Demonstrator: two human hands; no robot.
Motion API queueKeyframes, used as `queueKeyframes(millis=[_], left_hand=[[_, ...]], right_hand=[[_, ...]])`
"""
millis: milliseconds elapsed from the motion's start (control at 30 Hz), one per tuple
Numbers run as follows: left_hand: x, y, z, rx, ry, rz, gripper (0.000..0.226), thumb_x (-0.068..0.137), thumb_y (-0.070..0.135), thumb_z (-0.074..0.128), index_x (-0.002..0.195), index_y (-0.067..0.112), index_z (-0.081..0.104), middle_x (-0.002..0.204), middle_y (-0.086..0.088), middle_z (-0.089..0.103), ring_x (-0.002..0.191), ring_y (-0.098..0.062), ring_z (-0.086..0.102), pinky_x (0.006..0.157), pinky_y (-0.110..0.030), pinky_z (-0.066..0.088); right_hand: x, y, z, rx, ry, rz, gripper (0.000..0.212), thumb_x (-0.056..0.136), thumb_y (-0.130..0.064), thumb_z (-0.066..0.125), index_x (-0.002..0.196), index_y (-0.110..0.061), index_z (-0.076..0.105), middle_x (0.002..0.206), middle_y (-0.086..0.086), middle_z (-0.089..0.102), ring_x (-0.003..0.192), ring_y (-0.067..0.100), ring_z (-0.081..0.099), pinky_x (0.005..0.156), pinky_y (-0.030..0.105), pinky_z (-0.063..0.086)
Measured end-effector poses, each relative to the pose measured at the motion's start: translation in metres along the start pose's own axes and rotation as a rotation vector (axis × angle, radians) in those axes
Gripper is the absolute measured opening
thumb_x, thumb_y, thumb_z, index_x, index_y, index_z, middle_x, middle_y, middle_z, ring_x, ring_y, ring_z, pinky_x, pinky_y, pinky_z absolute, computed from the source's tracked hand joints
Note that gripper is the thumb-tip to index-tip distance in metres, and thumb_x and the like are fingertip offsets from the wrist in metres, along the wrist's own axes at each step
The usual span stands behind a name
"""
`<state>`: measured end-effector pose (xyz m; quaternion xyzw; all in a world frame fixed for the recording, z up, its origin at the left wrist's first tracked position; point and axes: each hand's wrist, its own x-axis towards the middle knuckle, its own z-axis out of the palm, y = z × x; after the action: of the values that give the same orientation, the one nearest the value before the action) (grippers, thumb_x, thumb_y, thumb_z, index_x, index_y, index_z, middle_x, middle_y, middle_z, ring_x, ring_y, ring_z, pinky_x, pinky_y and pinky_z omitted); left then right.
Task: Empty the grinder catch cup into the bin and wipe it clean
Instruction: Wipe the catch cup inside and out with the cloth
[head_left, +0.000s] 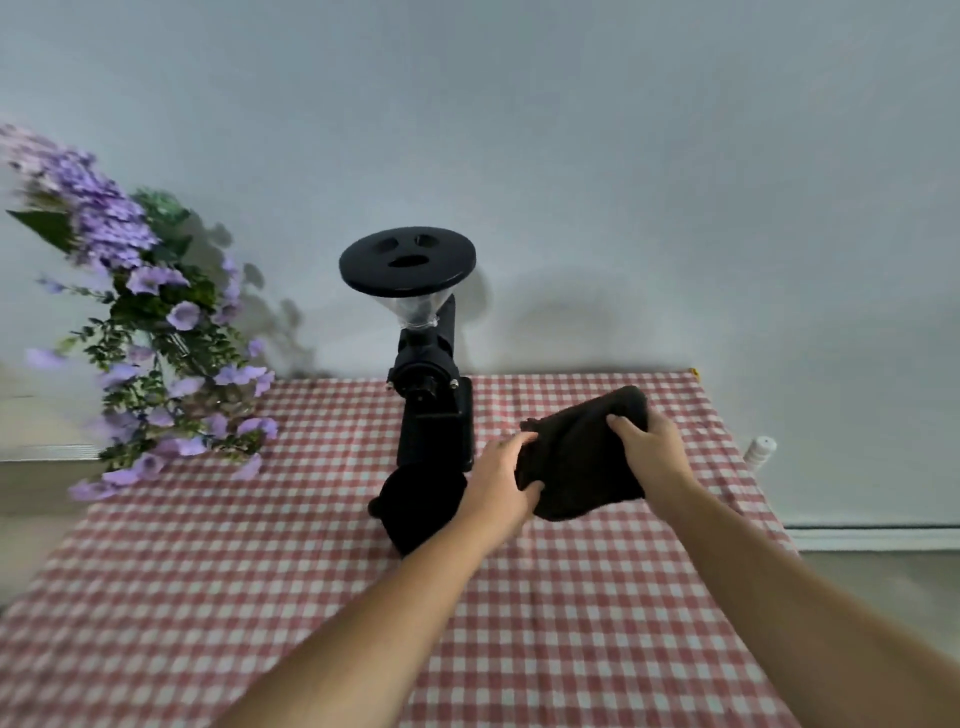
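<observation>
Head view shows your left hand (496, 486) and right hand (652, 447) both clutching the soft, limp cloth (579, 457) (light, bunches easily), so take the rigid black cup (415, 501) by its rim.

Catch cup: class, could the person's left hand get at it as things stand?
Probably yes. The catch cup stands on the checked cloth just beside the left hand, nothing between them. But both hands grip the dark cloth, so it must let go first.

Both bare forearms reach forward, converging slightly. The left grip (501, 480) is curled, thumb toward the right grip, fingers pinching something dark. The right grip (652, 447), just beside it and a little farther forward, clamps the same dark thing from above, fingers bent over its top.
</observation>
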<state>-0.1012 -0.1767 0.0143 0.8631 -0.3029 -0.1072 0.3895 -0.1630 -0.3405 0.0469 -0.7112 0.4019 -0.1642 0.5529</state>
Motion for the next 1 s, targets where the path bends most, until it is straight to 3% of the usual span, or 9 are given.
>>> queueKeyframes(millis=[233,333,433,533,600,667,800,867,1000], left_hand=[[-0.032,-0.078,-0.081,0.196,0.204,-0.017,0.043,0.092,0.021,0.063,0.133,0.023,0.052,0.136,0.005,0.051,0.122,-0.012,0.050,0.100,-0.026,0.043],[-0.044,-0.112,-0.100,0.188,0.096,-0.177,0.056,0.090,0.029,0.065,0.141,0.019,0.044,0.139,0.002,0.049,0.125,-0.015,0.048,0.100,-0.026,0.040],[-0.050,-0.129,-0.106,0.072,-0.133,-0.335,0.072,0.090,0.030,0.066,0.151,0.019,0.029,0.145,0.000,0.046,0.123,-0.017,0.052,0.096,-0.029,0.047],[-0.054,-0.133,-0.103,0.019,-0.152,-0.328,0.062,0.091,0.019,0.065,0.147,0.015,0.038,0.132,-0.001,0.057,0.110,-0.014,0.059,0.087,-0.020,0.048],[-0.055,-0.133,-0.103,0.040,-0.102,-0.315,0.050,0.093,0.015,0.061,0.141,0.015,0.047,0.124,-0.002,0.061,0.104,-0.016,0.061,0.081,-0.019,0.046],[-0.054,-0.135,-0.102,0.006,-0.096,-0.341,0.043,0.095,0.015,0.058,0.137,0.020,0.050,0.119,0.002,0.063,0.097,-0.011,0.061,0.078,-0.019,0.048],[-0.055,-0.138,-0.098,0.032,-0.089,-0.344,0.042,0.090,0.022,0.066,0.130,0.023,0.053,0.121,0.001,0.064,0.107,-0.015,0.060,0.092,-0.030,0.051],[-0.057,-0.138,-0.091,0.009,-0.108,-0.334,0.060,0.084,0.028,0.074,0.137,0.025,0.047,0.129,0.003,0.061,0.118,-0.017,0.058,0.099,-0.035,0.049],[-0.056,-0.134,-0.074,0.121,-0.167,-0.279,0.098,0.080,0.036,0.078,0.155,0.029,0.015,0.148,0.001,0.047,0.133,-0.020,0.047,0.107,-0.038,0.042]], right_hand=[[-0.038,-0.050,0.066,-0.183,-0.136,-0.264,0.006,0.090,-0.015,0.055,0.096,-0.014,0.055,0.081,0.001,0.059,0.068,0.011,0.055,0.054,0.025,0.041],[-0.057,-0.048,0.100,-0.303,-0.196,-0.323,0.002,0.089,-0.015,0.054,0.090,-0.014,0.055,0.073,-0.003,0.057,0.063,0.009,0.055,0.049,0.022,0.039],[-0.075,-0.035,0.137,-0.498,-0.293,-0.410,0.007,0.088,-0.019,0.053,0.092,-0.014,0.056,0.085,0.002,0.062,0.072,0.015,0.059,0.057,0.027,0.047],[-0.088,-0.013,0.167,-0.742,-0.424,-0.533,0.027,0.088,-0.026,0.052,0.113,-0.019,0.057,0.117,0.001,0.057,0.103,0.021,0.056,0.079,0.030,0.048],[-0.093,0.001,0.178,-0.947,-0.460,-0.634,0.041,0.088,-0.034,0.053,0.127,-0.022,0.049,0.135,0.001,0.046,0.124,0.025,0.042,0.103,0.037,0.037],[-0.096,0.015,0.181,-1.075,-0.453,-0.707,0.052,0.089,-0.042,0.050,0.137,-0.025,0.038,0.146,0.000,0.036,0.134,0.026,0.031,0.112,0.042,0.024],[-0.090,0.037,0.168,-1.123,-0.443,-0.829,0.053,0.092,-0.053,0.026,0.141,-0.034,0.030,0.154,-0.002,0.030,0.143,0.024,0.022,0.116,0.046,0.014],[-0.083,0.041,0.157,-1.229,-0.436,-0.857,0.054,0.091,-0.054,0.022,0.142,-0.038,0.026,0.152,-0.001,0.034,0.142,0.025,0.028,0.112,0.050,0.018],[-0.077,0.048,0.154,-1.365,-0.470,-0.828,0.070,0.085,-0.041,0.055,0.145,-0.032,0.019,0.150,0.002,0.038,0.140,0.023,0.023,0.107,0.052,0.025]])
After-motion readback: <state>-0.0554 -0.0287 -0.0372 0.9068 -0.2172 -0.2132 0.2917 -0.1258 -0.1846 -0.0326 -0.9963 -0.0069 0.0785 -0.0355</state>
